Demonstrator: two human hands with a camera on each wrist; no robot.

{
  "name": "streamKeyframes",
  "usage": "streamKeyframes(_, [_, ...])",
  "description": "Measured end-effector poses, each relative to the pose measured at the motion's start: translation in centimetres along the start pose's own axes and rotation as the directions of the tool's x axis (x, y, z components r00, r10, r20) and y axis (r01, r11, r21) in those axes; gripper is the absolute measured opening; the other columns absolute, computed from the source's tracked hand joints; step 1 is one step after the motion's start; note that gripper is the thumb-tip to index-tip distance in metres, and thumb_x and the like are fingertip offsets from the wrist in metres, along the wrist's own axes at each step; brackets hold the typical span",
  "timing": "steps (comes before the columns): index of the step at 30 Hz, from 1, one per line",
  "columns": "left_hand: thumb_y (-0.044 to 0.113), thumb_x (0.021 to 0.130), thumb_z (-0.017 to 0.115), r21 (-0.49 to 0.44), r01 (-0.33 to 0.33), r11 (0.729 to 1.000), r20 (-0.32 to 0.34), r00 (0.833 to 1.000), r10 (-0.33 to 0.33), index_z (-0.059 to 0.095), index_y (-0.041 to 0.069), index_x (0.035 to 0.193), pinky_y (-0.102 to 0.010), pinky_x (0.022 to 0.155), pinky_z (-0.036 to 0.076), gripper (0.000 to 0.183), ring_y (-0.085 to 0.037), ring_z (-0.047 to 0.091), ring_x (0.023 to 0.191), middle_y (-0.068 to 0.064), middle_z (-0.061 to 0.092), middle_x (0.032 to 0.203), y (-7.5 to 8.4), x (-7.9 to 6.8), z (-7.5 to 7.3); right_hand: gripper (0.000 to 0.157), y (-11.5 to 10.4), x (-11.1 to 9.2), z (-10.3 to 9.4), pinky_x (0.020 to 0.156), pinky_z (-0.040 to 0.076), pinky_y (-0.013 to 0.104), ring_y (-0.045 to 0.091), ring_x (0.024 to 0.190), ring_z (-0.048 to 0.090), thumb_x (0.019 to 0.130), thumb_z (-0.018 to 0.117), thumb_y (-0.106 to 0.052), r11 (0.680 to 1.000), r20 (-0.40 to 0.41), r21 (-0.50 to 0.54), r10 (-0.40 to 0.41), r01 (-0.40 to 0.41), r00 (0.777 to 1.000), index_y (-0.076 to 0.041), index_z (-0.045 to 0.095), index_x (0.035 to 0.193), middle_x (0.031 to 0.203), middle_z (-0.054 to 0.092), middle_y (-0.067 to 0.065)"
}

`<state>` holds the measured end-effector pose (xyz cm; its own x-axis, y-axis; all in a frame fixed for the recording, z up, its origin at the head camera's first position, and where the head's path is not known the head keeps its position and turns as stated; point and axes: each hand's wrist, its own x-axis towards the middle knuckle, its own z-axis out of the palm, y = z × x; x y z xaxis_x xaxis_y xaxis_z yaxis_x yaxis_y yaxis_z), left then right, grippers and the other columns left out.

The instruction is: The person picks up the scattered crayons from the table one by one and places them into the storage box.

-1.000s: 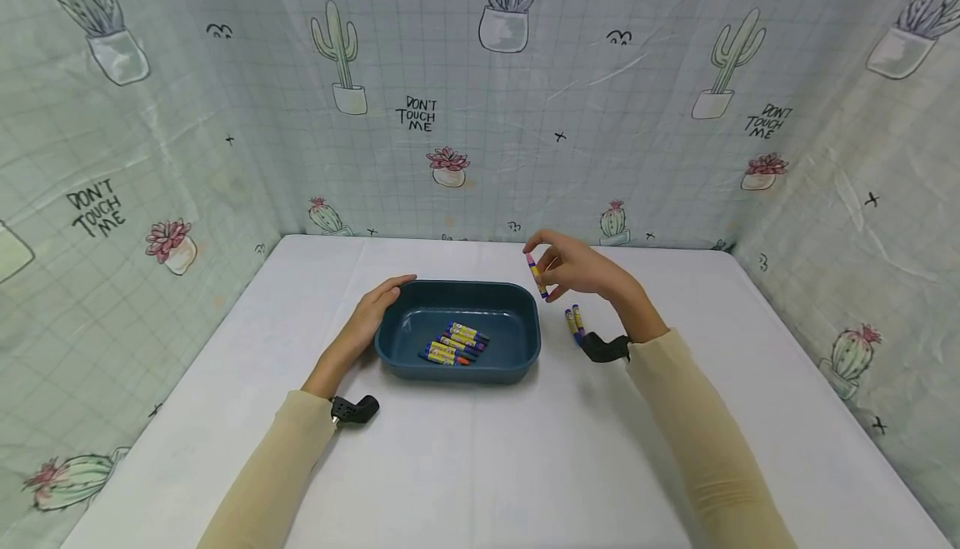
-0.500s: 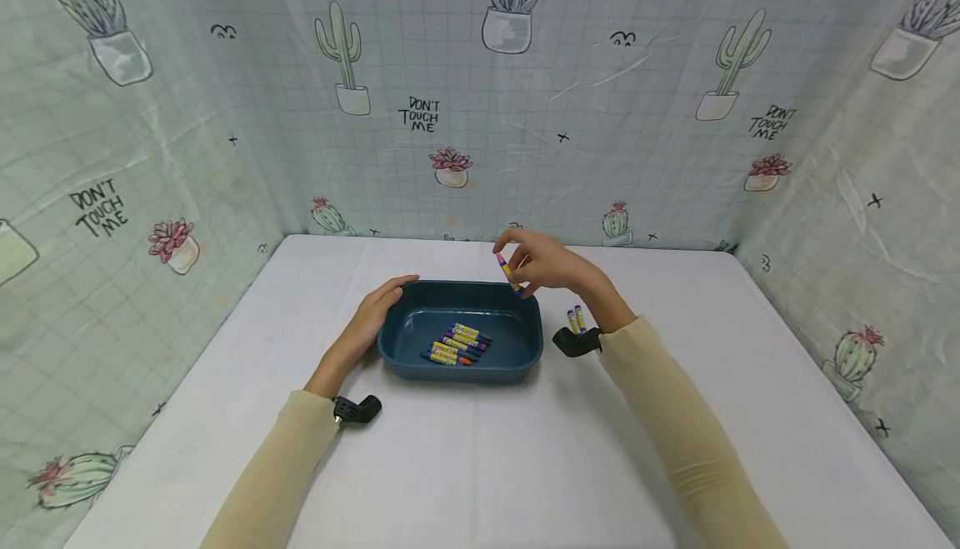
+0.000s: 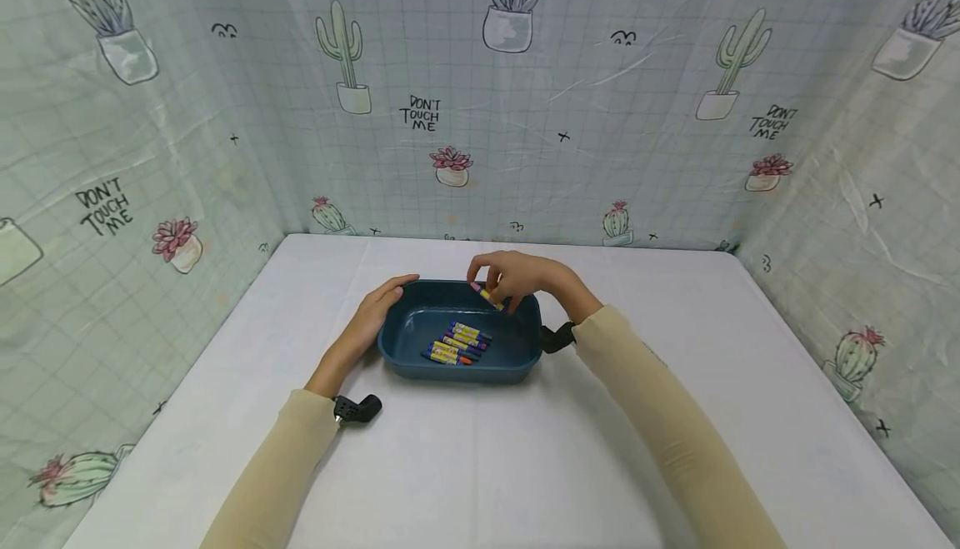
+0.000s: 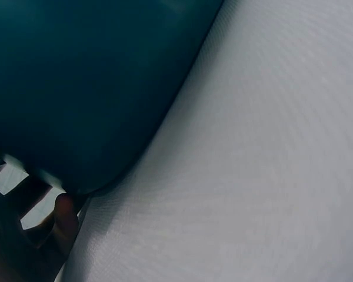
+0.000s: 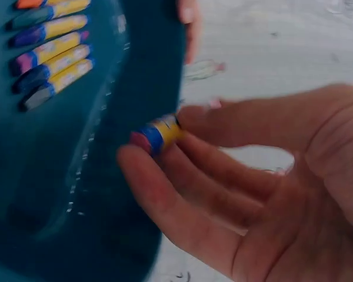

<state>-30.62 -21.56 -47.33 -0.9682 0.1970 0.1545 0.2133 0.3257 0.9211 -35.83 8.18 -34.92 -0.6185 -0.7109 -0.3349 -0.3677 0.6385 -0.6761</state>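
A pink crayon with a yellow and blue wrapper (image 3: 487,296) is pinched by my right hand (image 3: 522,276) over the back right of a dark blue box (image 3: 457,373). The right wrist view shows the crayon (image 5: 159,134) between thumb and fingertips, its pink end toward the index finger. My left hand (image 3: 369,318) rests along the box's back left corner with fairly straight fingers; in the left wrist view its fingers (image 4: 65,217) touch the outer wall. Inside the box, several crayons (image 3: 459,344) lie side by side near the middle.
A white cloth-covered table (image 3: 472,457) carries the box. Behind it hangs a plant-printed backdrop (image 3: 555,174), which also runs along both sides. A black wrist camera (image 3: 558,337) overlaps the box's right edge. The table just beyond it is partly hidden by the right forearm.
My right hand has carried the pink crayon leftward from beside the box, then down over its inside. Two crayons on the table at right are now hidden behind the arm. The left hand stays put.
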Motion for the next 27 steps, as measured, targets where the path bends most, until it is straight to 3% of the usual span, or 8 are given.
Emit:
streamKeyframes(4, [0.029, 0.114, 0.031, 0.003, 0.003, 1.0, -0.001, 1.0, -0.003, 0.048, 0.015, 0.155, -0.056, 0.13, 0.02, 0.046, -0.033, 0.031, 0.157, -0.01, 0.042, 0.164, -0.1, 0.0, 0.0, 0.045, -0.2, 1.3, 0.8, 0.078, 0.066, 0.044, 0.03, 0.097, 0.073, 0.098, 0.062, 0.001, 0.998, 0.1, -0.064, 0.018, -0.012, 0.995, -0.011, 0.055, 0.142, 0.115, 0.068, 0.021])
streamKeyframes(11, [0.027, 0.115, 0.03, -0.01, -0.001, 1.0, 0.003, 1.0, 0.001, 0.046, 0.013, 0.156, -0.058, 0.13, 0.018, 0.046, -0.034, 0.029, 0.158, -0.012, 0.041, 0.165, -0.2, 0.1, -0.1, 0.046, -1.1, 3.2, 2.1, 0.074, 0.066, 0.043, 0.022, 0.085, 0.068, 0.096, 0.06, 0.006, 0.972, 0.112, -0.219, 0.107, -0.08, 0.988, -0.016, 0.061, 0.137, 0.101, 0.068, 0.014])
streamKeyframes(16, [0.022, 0.115, 0.029, -0.028, 0.004, 1.0, 0.012, 1.0, -0.004, 0.045, 0.009, 0.156, -0.058, 0.131, 0.015, 0.046, -0.036, 0.027, 0.158, -0.015, 0.039, 0.166, 0.4, 0.1, -0.2, 0.048, -2.0, 4.2, 3.1, 0.068, 0.066, 0.037, 0.022, 0.088, 0.065, 0.095, 0.061, 0.006, 0.932, 0.093, -0.336, 0.173, -0.133, 0.981, -0.019, 0.063, 0.136, 0.124, 0.06, 0.014])
streamKeyframes(22, [0.013, 0.113, 0.029, -0.016, 0.013, 1.0, 0.04, 0.999, -0.012, 0.043, -0.002, 0.155, -0.059, 0.13, 0.018, 0.046, -0.041, 0.028, 0.157, -0.022, 0.038, 0.164, 2.8, -0.7, -0.4, 0.047, -2.4, 4.9, 4.1, 0.073, 0.066, 0.04, 0.023, 0.09, 0.07, 0.096, 0.062, 0.002, 0.904, 0.079, -0.396, 0.212, -0.165, 0.974, -0.023, 0.064, 0.135, 0.146, 0.052, 0.013])
streamKeyframes(27, [0.015, 0.114, 0.03, -0.035, 0.003, 0.999, 0.027, 1.0, -0.002, 0.044, 0.001, 0.155, -0.058, 0.13, 0.017, 0.046, -0.039, 0.028, 0.157, -0.021, 0.039, 0.164, 1.6, -0.3, -0.3, 0.046, -2.4, 5.4, 4.5, 0.072, 0.066, 0.039, 0.022, 0.092, 0.067, 0.095, 0.063, 0.003, 0.893, 0.075, -0.412, 0.231, -0.181, 0.97, -0.021, 0.064, 0.134, 0.145, 0.053, 0.013])
